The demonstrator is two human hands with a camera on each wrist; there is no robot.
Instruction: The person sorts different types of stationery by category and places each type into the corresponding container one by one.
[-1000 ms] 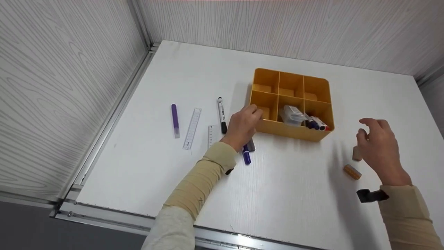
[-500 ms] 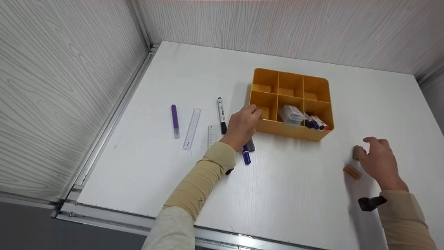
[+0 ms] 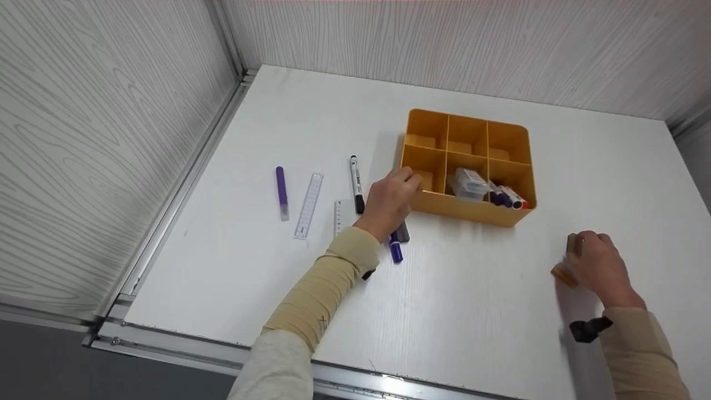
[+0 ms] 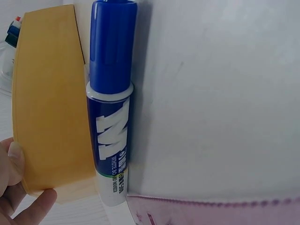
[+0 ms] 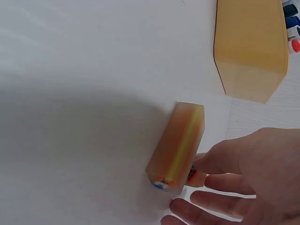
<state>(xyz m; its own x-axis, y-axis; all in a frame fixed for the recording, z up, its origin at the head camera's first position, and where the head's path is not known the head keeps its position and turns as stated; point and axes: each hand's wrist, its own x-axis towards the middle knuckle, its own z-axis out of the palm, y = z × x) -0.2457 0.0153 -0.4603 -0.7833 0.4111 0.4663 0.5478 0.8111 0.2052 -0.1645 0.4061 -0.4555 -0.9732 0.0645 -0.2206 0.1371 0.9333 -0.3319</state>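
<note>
Holding the near left corner of the yellow box [image 3: 472, 212] with the left hand [image 3: 389, 201]; could tip it by pulling too hard. Far right, reaching to the brown block [image 3: 571, 243] on the table [image 3: 472, 311] with the right hand [image 3: 600, 265]; could knock the orange block [image 3: 562, 275], just beside it. Hard to see: short ruler [image 3: 338, 215] and blue pen [image 3: 396, 251], partly behind the left hand. Cannot tell if pinching the brown block.

Left hand [image 3: 387, 201] gripping a divided yellow box [image 3: 472, 215], right hand [image 3: 601, 268] touching a small block [image 3: 571, 243], white table [image 3: 466, 311] beneath.
</note>
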